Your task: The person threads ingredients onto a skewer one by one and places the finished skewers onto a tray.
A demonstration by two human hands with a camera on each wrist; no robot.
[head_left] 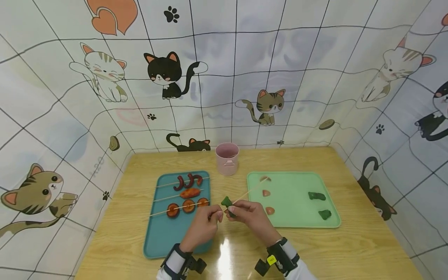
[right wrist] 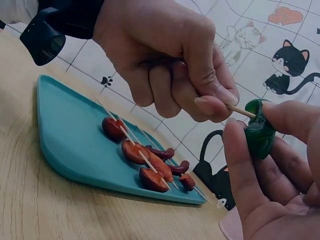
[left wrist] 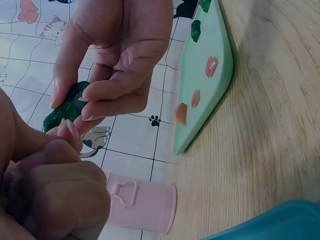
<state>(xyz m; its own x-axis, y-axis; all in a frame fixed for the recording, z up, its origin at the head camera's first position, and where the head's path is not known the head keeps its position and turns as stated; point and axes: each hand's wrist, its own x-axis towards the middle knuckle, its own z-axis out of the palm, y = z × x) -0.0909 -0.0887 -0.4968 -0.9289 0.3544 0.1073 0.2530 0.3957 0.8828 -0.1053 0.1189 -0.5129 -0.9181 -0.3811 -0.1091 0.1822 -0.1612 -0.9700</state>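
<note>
1. Left fingers [right wrist: 212, 107] pinch a thin wooden skewer [right wrist: 240, 110].
2. Right fingers [right wrist: 240, 160] pinch a glossy, curled green piece [right wrist: 261, 139], just beside the left ones.
3. A smooth, round-cornered mint tray [head_left: 294, 217] lies right of both.

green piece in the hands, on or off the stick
On, it appears: the right wrist view shows the stick running from the left hand into the green piece in the right hand.
</note>
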